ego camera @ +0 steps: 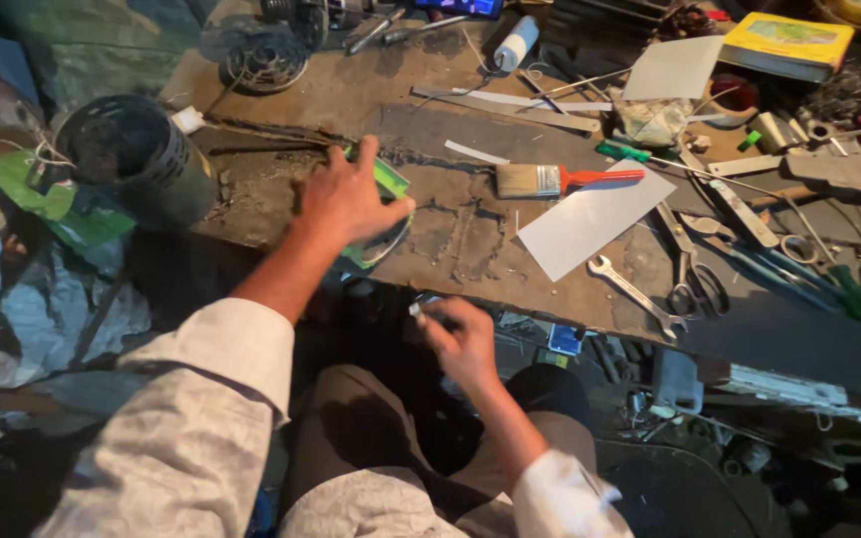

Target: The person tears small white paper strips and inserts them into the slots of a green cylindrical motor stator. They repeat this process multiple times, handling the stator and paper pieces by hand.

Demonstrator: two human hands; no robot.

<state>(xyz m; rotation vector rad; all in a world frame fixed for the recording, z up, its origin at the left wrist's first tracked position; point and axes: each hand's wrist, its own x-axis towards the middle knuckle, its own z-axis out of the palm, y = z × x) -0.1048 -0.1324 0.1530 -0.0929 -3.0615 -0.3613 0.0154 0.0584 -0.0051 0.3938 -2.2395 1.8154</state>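
Centrally, left hand (349, 199): fingers spread, palm pressed flat on a green packet (387, 189) at the near edge of the workbench (450, 239). Right hand (460, 339): below the bench edge, fingers pinched on a small pale object (417, 310), kind unclear. Beyond: paintbrush (550, 179) with red handle; grey sheet (590, 219); spanner (635, 294); scissors (695, 274); dark cylindrical can (137, 159), far left.
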